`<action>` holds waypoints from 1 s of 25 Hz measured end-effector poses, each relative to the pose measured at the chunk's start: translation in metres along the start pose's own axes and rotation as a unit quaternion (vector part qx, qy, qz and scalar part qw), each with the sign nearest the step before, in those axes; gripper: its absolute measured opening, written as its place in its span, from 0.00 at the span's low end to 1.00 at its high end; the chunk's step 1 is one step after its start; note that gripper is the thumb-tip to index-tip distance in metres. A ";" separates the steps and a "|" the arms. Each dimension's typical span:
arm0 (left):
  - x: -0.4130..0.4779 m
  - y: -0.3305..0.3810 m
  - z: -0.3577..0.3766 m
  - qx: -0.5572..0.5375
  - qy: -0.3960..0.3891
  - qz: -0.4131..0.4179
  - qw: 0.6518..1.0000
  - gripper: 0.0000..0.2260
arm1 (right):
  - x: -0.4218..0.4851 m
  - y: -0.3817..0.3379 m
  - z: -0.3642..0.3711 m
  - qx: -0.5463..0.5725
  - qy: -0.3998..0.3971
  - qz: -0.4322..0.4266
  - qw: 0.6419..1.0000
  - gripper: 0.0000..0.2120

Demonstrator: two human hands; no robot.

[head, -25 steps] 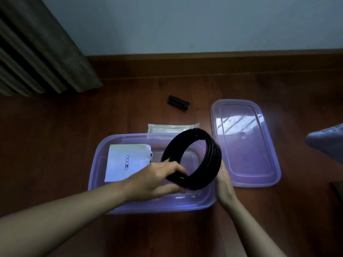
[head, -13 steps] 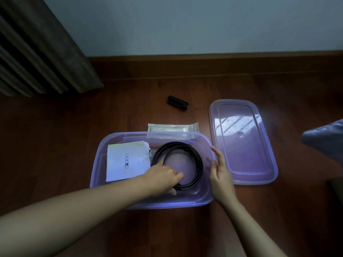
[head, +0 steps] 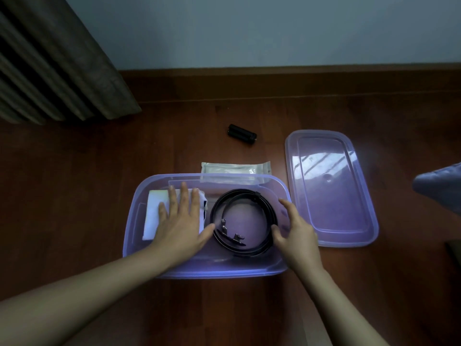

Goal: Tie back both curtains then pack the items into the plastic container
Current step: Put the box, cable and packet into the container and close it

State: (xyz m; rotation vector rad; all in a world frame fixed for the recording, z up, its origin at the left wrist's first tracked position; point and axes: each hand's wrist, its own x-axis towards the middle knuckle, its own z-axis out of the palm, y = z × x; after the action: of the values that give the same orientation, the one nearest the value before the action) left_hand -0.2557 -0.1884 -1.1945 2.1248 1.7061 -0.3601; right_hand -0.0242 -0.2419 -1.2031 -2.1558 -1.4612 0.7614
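Note:
A translucent purple plastic container (head: 139, 245) stands on the wooden floor in front of me. A coiled black belt (head: 264, 211) with a metal buckle lies flat in its right half. A white packet (head: 152, 216) lies in its left half. My left hand (head: 182, 221) rests flat on the white packet, fingers spread. My right hand (head: 296, 231) hovers at the container's right wall, fingers apart, its thumb beside the belt coil. The container's lid (head: 331, 186) lies on the floor to the right.
A clear plastic pouch (head: 234, 169) lies just behind the container. A small black cylindrical object (head: 242, 134) lies farther back on the floor. A dark curtain (head: 57, 63) hangs at the upper left. A grey-blue cloth shape (head: 441, 188) shows at the right edge.
The belt coil, held upright above the container a second ago, now lies flat inside it. My left hand let go of it and moved left onto the white packet.

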 end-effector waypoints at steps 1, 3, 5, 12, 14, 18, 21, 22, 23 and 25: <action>0.002 -0.003 0.006 -0.002 0.002 0.026 1.000 0.39 | 0.000 0.000 0.000 -0.001 -0.003 0.001 1.000 0.29; 0.006 -0.005 0.009 -0.003 0.011 0.054 0.998 0.41 | 0.001 0.000 0.000 0.003 -0.008 0.003 1.000 0.31; 0.007 -0.004 0.009 -0.008 0.023 0.050 0.998 0.42 | 0.001 0.000 0.000 0.007 -0.011 0.005 1.000 0.31; 0.009 0.013 -0.019 -0.136 0.159 0.174 0.962 0.36 | 0.004 0.003 0.002 0.017 0.007 -0.004 1.000 0.30; 0.022 0.028 -0.021 -0.135 0.167 0.316 0.924 0.25 | 0.005 0.005 0.005 0.009 0.009 -0.004 1.000 0.30; 0.031 0.052 -0.001 0.124 -0.083 0.371 0.917 0.30 | 0.006 0.011 0.010 -0.019 0.006 -0.019 1.000 0.26; 0.037 0.056 0.003 0.160 -0.116 0.370 0.908 0.19 | 0.007 0.012 0.011 -0.026 0.007 -0.012 1.000 0.25; 0.039 0.058 -0.001 0.152 -0.128 0.365 0.910 0.17 | 0.008 0.012 0.010 -0.027 0.006 -0.010 1.000 0.25; 0.040 0.061 -0.005 0.147 -0.146 0.359 0.910 0.16 | 0.008 0.012 0.010 -0.026 0.005 -0.010 1.000 0.25; 0.042 0.068 -0.027 0.066 -0.184 0.360 0.912 0.18 | 0.007 0.012 0.010 -0.020 0.008 -0.012 1.000 0.25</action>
State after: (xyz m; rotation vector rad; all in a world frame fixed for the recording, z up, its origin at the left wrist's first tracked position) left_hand -0.1815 -0.1517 -1.1792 2.4051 0.6368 -0.6053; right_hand -0.0199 -0.2393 -1.2199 -2.1659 -1.5038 0.7116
